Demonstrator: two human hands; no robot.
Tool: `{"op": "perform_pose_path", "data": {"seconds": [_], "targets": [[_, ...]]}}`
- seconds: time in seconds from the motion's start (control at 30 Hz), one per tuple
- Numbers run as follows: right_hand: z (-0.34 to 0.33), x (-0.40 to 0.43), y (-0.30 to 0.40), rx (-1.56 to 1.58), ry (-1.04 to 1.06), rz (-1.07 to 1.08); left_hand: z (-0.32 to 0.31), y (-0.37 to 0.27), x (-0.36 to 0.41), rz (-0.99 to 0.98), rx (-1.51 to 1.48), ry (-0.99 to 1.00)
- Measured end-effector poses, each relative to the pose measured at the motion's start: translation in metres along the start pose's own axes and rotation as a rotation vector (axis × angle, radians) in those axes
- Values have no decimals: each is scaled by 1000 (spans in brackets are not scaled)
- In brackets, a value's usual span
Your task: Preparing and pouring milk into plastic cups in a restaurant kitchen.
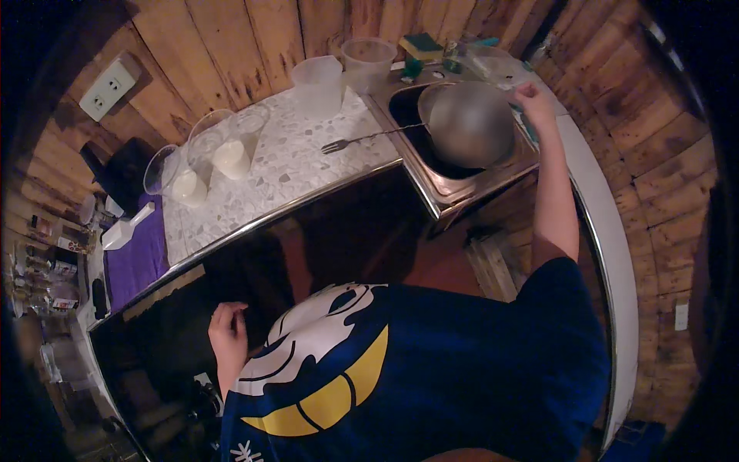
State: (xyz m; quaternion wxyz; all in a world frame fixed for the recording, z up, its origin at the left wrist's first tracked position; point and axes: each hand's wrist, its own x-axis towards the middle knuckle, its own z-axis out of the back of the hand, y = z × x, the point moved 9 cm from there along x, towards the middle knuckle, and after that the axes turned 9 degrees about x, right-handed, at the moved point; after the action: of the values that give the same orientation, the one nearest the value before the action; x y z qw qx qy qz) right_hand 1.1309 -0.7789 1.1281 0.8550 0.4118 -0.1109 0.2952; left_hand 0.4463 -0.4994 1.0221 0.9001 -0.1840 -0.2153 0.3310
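My right hand (pixel 532 104) reaches past the right side of the sink (pixel 447 193), with its fingers drawn together beside a round metal bowl (pixel 473 124). A clear plastic piece (pixel 496 64) lies just beyond the fingertips; whether they grip anything is hidden. The bowl sits in the sink and is partly blurred. A fork with a twisted handle (pixel 369 136) spans from the counter to the sink, tines on the counter. Low at my left side, my left hand (pixel 228 329) hangs loosely curled, with nothing visible in it.
Two cups of white contents (pixel 190 189) stand by clear plastic lids (pixel 211 136) on the speckled counter (pixel 277 167). Two translucent containers (pixel 317 86) and a sponge (pixel 421 46) are at the back. Leftward, a white scoop (pixel 128 227) rests on a purple cloth (pixel 135 265).
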Motion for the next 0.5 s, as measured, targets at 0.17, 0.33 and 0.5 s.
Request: {"op": "perform_pose_path", "data": {"seconds": [0.17, 0.33, 0.5], "targets": [[-9, -21, 61, 18, -251, 65, 4, 8, -11, 60, 1, -16], [-28, -35, 29, -31, -194, -50, 15, 22, -12, 81, 23, 34], [-30, -42, 35, -146, -166, 8, 27, 47, -16, 114, 31, 31]]}}
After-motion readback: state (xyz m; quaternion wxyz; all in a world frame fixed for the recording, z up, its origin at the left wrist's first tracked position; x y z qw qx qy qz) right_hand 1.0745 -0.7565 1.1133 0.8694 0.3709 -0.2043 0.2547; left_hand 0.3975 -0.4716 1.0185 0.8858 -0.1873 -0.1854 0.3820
